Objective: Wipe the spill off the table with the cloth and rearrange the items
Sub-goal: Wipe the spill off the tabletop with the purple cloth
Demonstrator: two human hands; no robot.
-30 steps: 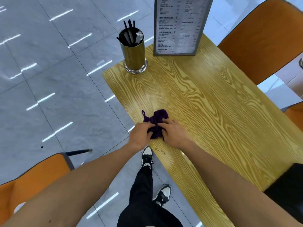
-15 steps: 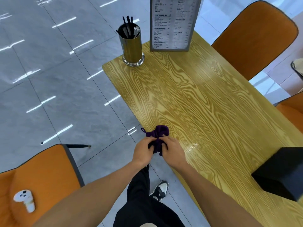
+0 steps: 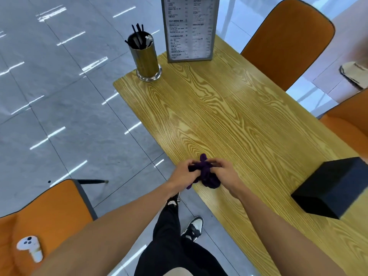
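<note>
A dark purple cloth [image 3: 207, 174] is bunched into a ball at the near left edge of the wooden table [image 3: 229, 116]. My left hand [image 3: 184, 173] grips its left side and my right hand [image 3: 225, 174] grips its right side. Both hands hold the cloth just over the table edge. A black box [image 3: 334, 186] stands on the table to the right of my hands. At the far end stand a metal cup of black straws [image 3: 146, 58] and an upright menu board [image 3: 190, 28]. No spill is visible on the tabletop.
Orange chairs stand at the far right [image 3: 286, 42], right edge [image 3: 350, 124] and near left [image 3: 45, 212]. A white controller [image 3: 30, 249] lies on the left chair seat. My legs and shoes [image 3: 194, 227] stand on the grey tiled floor beside the table.
The cloth has gone from lying pressed on the table to being gathered into a tight ball between both hands. The view has tilted, bringing the black box and left chair into sight.
</note>
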